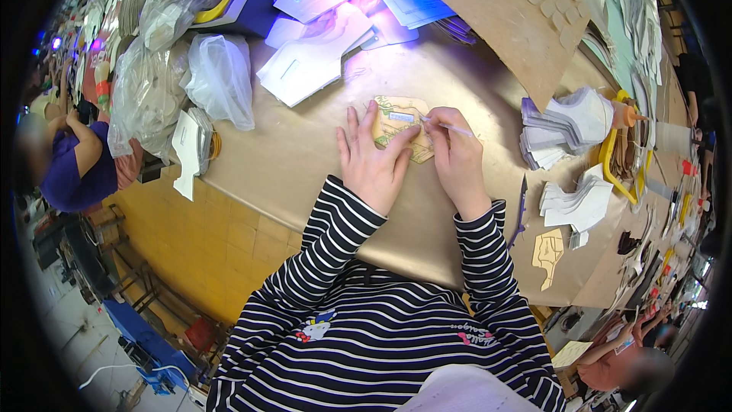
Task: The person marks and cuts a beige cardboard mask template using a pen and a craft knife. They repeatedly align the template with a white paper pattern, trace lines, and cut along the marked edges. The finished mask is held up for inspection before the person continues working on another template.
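A yellowish pattern template (412, 103) with dark lines, green marks and a small pale label lies flat on the table in front of me. My left hand (370, 162) rests palm down with its fingers spread, some fingertips pressing the template's left side and lower part. Pinched in my right hand (460, 156) is a slim pale pen (457, 129), its tip by the template's right edge. My fingers cover part of the template, so whether a piece lies beneath it I cannot tell.
White cut pieces (305, 69) lie under a bluish-purple light at the back. Stacked pieces (572, 126) and a yellow-handled holder (610, 156) stand to the right. Nearer are a dark slim tool (522, 210) and a tan template (547, 255). Plastic bags (221, 80) crowd the left.
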Demonstrator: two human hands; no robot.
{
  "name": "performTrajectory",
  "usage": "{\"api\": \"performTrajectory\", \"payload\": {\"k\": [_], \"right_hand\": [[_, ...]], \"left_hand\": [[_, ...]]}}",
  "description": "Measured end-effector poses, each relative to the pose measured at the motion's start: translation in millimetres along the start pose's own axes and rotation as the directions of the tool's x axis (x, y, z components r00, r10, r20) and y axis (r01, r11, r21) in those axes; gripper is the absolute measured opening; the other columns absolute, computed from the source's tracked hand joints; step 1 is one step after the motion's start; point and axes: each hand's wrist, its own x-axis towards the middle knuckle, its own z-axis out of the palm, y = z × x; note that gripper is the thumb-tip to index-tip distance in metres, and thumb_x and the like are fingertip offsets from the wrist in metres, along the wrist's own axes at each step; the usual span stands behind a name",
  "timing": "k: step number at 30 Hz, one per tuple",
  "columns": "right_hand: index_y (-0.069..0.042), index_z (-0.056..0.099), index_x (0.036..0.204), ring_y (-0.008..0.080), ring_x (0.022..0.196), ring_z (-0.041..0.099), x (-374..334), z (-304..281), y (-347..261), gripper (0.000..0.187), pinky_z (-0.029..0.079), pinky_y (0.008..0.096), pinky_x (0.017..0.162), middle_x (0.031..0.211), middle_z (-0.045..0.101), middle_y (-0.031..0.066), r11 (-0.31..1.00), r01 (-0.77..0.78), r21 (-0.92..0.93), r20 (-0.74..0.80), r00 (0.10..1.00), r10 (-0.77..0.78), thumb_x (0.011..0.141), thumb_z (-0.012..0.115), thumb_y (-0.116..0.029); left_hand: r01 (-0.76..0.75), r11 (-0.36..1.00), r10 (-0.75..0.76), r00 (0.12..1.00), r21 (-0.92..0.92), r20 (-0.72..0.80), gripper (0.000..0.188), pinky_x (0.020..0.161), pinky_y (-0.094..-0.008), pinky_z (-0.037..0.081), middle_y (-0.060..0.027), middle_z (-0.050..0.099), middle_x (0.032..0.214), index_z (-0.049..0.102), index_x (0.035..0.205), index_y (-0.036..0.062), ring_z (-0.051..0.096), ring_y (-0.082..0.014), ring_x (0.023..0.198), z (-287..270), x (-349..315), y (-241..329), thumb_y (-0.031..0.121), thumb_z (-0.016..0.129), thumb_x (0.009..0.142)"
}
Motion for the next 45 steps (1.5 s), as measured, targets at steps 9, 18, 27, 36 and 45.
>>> {"api": "performTrajectory", "payload": {"k": [9, 18, 27, 36, 45], "right_hand": [[-0.001, 0.053, 0.102, 0.0356, 0.087, 0.064, 1.2, -1.1, -3.4, 0.019, 0.053, 0.0392, 0.076, 0.094, 0.061, 0.0158, 1.000, 0.006, 0.008, 0.011, 1.000, -0.006, 0.087, 0.061, 0.010], [0.001, 0.056, 0.102, 0.0206, 0.087, 0.065, -17.0, -15.7, 0.7, 0.012, 0.053, 0.0289, 0.080, 0.097, 0.064, 0.0123, 1.000, 0.007, 0.017, 0.087, 0.996, -0.009, 0.093, 0.058, 0.010], [-0.002, 0.058, 0.101, 0.0325, 0.089, 0.066, -26.3, -23.3, 1.4, 0.020, 0.054, 0.0361, 0.079, 0.100, 0.065, 0.0146, 0.999, -0.026, 0.032, 0.068, 0.997, 0.024, 0.086, 0.063, 0.010], [-0.002, 0.059, 0.102, 0.0347, 0.092, 0.065, -28.1, -23.5, -2.1, 0.024, 0.054, 0.0398, 0.079, 0.099, 0.065, 0.0149, 0.996, 0.079, -0.044, 0.057, 0.995, -0.077, 0.082, 0.063, 0.011], [0.000, 0.057, 0.103, 0.0214, 0.087, 0.068, -32.2, -24.9, 4.1, 0.017, 0.053, 0.0307, 0.077, 0.097, 0.065, 0.0111, 0.985, -0.102, 0.139, 0.064, 0.993, 0.094, 0.089, 0.062, 0.009]], "left_hand": [[0.003, 1.000, -0.003, 1.000, -0.012, -0.005, 0.036, 0.116, -0.0686, 0.017, -0.0205, 0.033, 0.155, 0.066, 0.128, 0.0308, 0.022, -0.0530, 0.145, 0.4, -0.2, 0.2, 0.027, 0.066, 0.092], [0.019, 0.998, -0.020, 1.000, -0.064, -0.002, 0.035, 0.116, -0.0694, 0.015, -0.0211, 0.033, 0.155, 0.067, 0.126, 0.0285, 0.021, -0.0530, 0.146, -2.9, 0.9, 1.9, 0.026, 0.066, 0.090], [0.014, 0.995, -0.016, 1.000, -0.098, -0.018, 0.037, 0.116, -0.0694, 0.014, -0.0205, 0.032, 0.155, 0.069, 0.124, 0.0281, 0.021, -0.0519, 0.146, -3.5, 1.1, 1.5, 0.027, 0.069, 0.088], [0.022, 0.995, -0.024, 1.000, -0.095, -0.013, 0.038, 0.116, -0.0690, 0.013, -0.0203, 0.032, 0.156, 0.069, 0.124, 0.0283, 0.021, -0.0505, 0.147, -2.9, 1.0, 1.5, 0.027, 0.070, 0.087], [0.077, 0.995, -0.079, 0.996, -0.066, -0.032, 0.035, 0.114, -0.0733, 0.012, -0.0218, 0.030, 0.156, 0.070, 0.121, 0.0248, 0.019, -0.0521, 0.147, 1.2, 1.6, 11.9, 0.032, 0.072, 0.087]]}}
